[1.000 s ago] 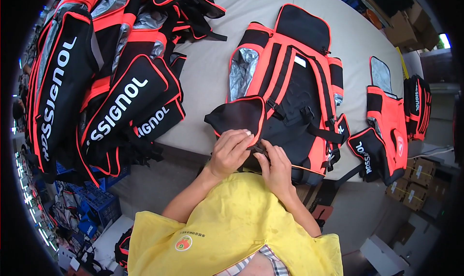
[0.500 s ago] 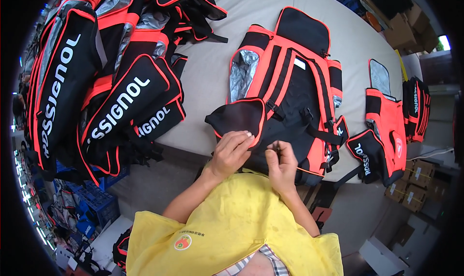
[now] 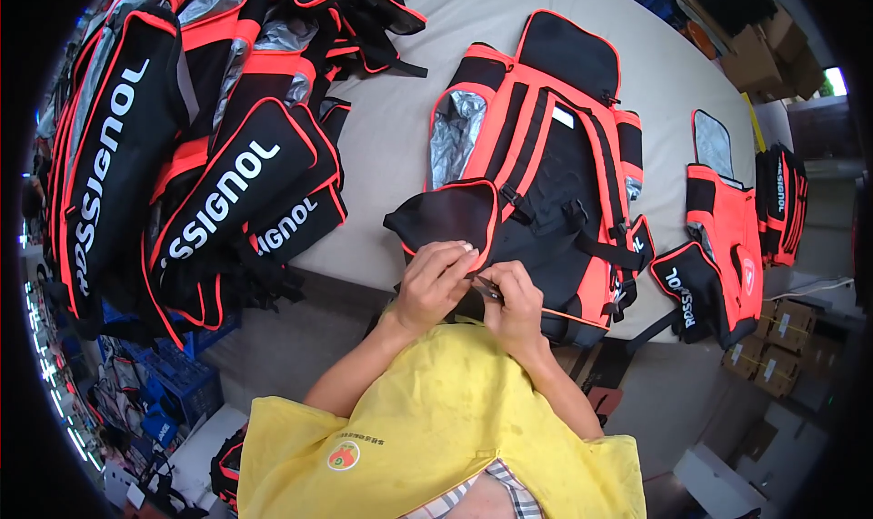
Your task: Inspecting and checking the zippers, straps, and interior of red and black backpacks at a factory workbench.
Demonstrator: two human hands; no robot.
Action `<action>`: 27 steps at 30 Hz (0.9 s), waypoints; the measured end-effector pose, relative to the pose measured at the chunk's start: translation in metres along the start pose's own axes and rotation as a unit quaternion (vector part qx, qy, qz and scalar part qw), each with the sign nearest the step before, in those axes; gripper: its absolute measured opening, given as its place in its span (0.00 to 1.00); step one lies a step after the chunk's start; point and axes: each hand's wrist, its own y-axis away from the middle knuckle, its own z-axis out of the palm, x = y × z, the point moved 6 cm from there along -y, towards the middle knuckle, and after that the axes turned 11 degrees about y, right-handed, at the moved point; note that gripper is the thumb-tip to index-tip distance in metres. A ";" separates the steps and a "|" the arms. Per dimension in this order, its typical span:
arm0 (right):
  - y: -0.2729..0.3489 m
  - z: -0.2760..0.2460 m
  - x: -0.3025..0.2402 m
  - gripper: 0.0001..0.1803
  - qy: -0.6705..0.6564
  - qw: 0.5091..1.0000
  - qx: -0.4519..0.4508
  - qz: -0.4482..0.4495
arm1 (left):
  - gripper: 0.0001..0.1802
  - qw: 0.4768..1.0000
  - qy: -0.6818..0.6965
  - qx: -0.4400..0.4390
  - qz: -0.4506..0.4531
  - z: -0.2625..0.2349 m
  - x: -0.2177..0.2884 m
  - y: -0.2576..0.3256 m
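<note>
A black and coral backpack [image 3: 562, 169] lies on the table in front of me with its straps facing up. My left hand [image 3: 435, 287] is closed on the edge of its black side flap [image 3: 446, 217], which has coral piping. Close beside it, my right hand [image 3: 514, 305] pinches a small dark metal tool [image 3: 488, 288], mostly hidden by the fingers. The tool's tip is near the flap's edge by my left fingertips; whether they touch I cannot tell. Silver lining shows in the backpack's open side pocket [image 3: 459, 128].
A heap of similar black and coral bags [image 3: 218, 182] covers the table's left side. Another coral bag [image 3: 727, 237] lies at the right edge of the pale table [image 3: 382, 146]. Blue crates [image 3: 186, 382] stand below on the left, cardboard boxes [image 3: 782, 337] on the right.
My right hand has moved left, up to my left hand, and the dark tool now shows between its fingers. The left hand keeps its hold on the flap.
</note>
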 end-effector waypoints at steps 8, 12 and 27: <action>0.018 -0.007 -0.028 0.19 -0.166 0.972 -0.166 -0.012 | 0.27 1.000 0.014 0.015 -0.018 -0.002 -0.004 0.003; 0.012 -0.019 0.001 0.19 0.052 0.994 -0.078 0.060 | 0.27 0.999 0.017 0.022 -0.018 -0.002 -0.004 0.003; -0.008 -0.011 0.001 0.15 0.164 0.981 -0.047 -0.093 | 0.25 0.999 0.017 0.023 -0.025 -0.003 -0.006 0.003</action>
